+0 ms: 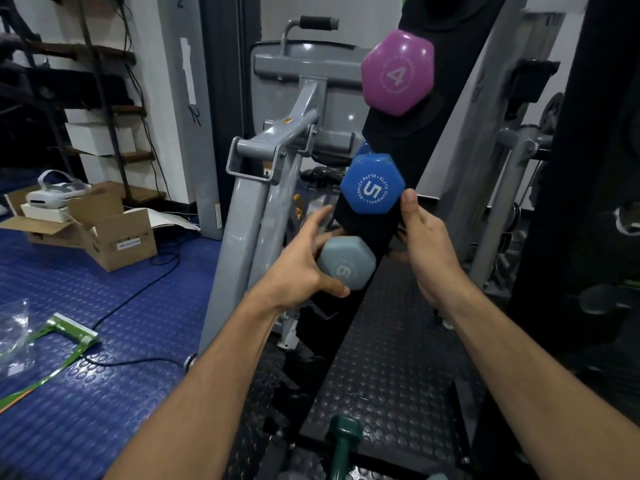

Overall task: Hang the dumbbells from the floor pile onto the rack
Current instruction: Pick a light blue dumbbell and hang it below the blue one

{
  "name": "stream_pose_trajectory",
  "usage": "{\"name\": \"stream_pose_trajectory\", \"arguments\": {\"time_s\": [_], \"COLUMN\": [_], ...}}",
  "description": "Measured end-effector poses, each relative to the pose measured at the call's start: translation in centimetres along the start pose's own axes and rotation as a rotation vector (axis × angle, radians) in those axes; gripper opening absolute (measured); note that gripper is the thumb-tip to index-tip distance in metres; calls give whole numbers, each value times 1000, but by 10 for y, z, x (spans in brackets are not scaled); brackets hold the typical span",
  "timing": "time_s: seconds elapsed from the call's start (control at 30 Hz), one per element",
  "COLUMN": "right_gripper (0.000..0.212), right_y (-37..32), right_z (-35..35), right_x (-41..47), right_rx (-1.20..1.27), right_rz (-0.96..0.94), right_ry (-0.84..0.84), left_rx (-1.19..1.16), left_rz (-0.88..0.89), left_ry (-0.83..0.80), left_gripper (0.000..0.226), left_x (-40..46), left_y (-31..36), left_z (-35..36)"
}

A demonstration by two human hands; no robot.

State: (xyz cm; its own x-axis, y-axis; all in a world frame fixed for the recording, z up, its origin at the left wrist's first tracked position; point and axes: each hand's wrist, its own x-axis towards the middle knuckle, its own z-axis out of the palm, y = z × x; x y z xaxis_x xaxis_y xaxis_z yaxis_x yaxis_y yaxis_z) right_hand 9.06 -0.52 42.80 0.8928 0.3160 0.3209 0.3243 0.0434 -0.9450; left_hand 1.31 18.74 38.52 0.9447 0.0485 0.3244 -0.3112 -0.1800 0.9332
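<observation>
- Three dumbbells sit on the slanted black rack (388,133) right now: a purple dumbbell marked 4 (397,72) at the top, a blue dumbbell marked 5 (372,188) below it, and a grey dumbbell marked 6 (346,263) lowest.
- The left hand (298,268) is on that grey one, thumb curled under its near head, fingers (317,220) spread and reaching round its far side, up against the rack.
- The right hand (427,247) is over on the rack's right edge, just beside the blue dumbbell, thumb pointing up beside the blue head; its fingers go behind the rack, so I cannot tell what they are doing.
- Down at the bottom edge, a dark green dumbbell (343,445) stands on the black studded floor mat (388,368).
- Off to the left, an open cardboard box (114,233) rests on the blue studded floor (86,393), and a grey exercise machine (263,174) stands just behind the rack.
</observation>
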Motion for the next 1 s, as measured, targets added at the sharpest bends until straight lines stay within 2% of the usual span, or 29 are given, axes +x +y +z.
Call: {"name": "stream_pose_trajectory", "arguments": {"time_s": [0.13, 0.27, 0.33, 0.43, 0.5, 0.6, 0.67, 0.77, 0.83, 0.9, 0.93, 1.0], "right_gripper": [65, 68, 70, 61, 59, 67, 72, 69, 76, 80, 80, 78], "right_y": [1, -2, -4, -6, -5, -7, -8, -9, -9, -10, -10, -13], "right_z": [-4, -6, -6, -7, -7, -6, -6, -6, -6, -6, -6, -7], "right_x": [2, 1, 0, -2, -2, 1, 0, -4, -5, -5, -5, -7], "right_rx": [-12, -39, -46, -62, -67, -70, -76, -76, -71, -77, -79, -75], "right_rz": [20, 28, 24, 35, 45, 61, 67, 77, 92, 107, 110, 107], "right_ry": [-28, -50, -63, -59, -56, -56, -60, -64, -73, -79, -85, -97], "left_rx": [52, 122, 121, 83, 79, 70, 73, 70, 77, 74, 75, 72], "left_rz": [-13, -87, -103, -111, -105, -90, -73, -89, -89, -95, -103, -124], "left_ry": [-28, -112, -98, -77, -59, -4, 21, 26, 37, 41, 37, 36], "left_gripper": [144, 133, 129, 125, 113, 76, 59, 51, 46, 49, 58, 98], "left_x": [-3, -3, -4, -5, -9, -11, -13, -19, -20, -22, -22, -24], "left_y": [-2, -5, -5, 0, 5, 12, 17, 19, 18, 21, 23, 27], "left_z": [1, -1, 0, 1, 5, 11, 13, 17, 17, 17, 17, 17]}}
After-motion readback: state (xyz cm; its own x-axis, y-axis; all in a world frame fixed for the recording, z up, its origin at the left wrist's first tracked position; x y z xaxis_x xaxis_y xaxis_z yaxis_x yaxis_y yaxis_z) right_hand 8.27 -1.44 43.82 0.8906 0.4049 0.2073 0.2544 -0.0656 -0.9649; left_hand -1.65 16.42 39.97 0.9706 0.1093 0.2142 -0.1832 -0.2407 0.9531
